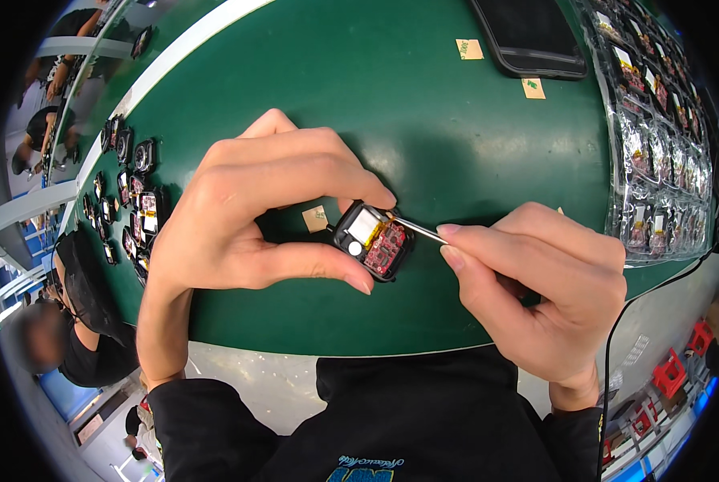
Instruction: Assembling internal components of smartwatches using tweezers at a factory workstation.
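Between the thumb and fingers of my left hand (255, 209) is a small black watch-like case (399, 255), open on top. Inside it show a red circuit board (386, 247), a silvery-white battery (365, 226), yellow tape and a round white disc (354, 248). My right hand (544, 281) pinches thin metal tweezers (419, 230) between thumb and forefinger. Their tip reaches the upper right edge of the case, close to my left fingertip. What the tip touches there is too small to make out.
Several similar black cases (145, 157) lie at the left of the green table (319, 80). Clear plastic trays (640, 153) of circuit parts stand at the right. A black tablet-like device (534, 36) sits at the far side, near small tan paper pieces (469, 50). Another person (86, 321) is at the left.
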`<control>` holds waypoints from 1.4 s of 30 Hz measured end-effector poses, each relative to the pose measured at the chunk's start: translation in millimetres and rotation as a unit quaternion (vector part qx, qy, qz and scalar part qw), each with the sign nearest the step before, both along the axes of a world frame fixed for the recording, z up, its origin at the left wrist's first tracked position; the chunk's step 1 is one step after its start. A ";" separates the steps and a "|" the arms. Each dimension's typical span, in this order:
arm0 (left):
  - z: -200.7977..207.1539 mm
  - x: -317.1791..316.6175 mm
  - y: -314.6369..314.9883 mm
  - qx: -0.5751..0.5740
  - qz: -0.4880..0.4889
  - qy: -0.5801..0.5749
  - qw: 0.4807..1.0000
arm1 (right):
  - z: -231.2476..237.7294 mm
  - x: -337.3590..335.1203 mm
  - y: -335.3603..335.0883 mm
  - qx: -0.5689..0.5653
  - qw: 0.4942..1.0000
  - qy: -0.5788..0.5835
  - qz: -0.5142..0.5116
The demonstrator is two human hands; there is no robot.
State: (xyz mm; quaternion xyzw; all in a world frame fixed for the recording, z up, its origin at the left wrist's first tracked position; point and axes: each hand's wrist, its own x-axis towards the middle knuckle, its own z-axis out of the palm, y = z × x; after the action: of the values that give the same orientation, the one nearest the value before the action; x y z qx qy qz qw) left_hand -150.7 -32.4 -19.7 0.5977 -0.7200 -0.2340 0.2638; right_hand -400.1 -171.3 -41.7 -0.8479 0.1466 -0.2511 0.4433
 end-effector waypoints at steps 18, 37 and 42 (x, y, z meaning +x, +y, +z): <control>4.4 -0.5 -3.4 0.007 -0.018 -0.005 1.000 | -1.1 0.2 -0.3 -0.002 1.000 -0.010 -0.001; 6.3 -4.4 -3.1 0.008 -0.024 -0.014 1.000 | -6.5 -1.1 0.7 -0.024 0.999 -0.046 0.003; 5.2 -7.0 -1.0 0.007 -0.011 -0.007 1.000 | -9.5 -0.9 1.3 -0.032 0.998 -0.060 0.012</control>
State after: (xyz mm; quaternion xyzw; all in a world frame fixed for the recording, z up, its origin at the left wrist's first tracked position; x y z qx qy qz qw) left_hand -157.7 -33.5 -14.4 0.5928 -0.7269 -0.2378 0.2521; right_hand -400.9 -170.0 -51.3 -0.8466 0.1011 -0.3007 0.4273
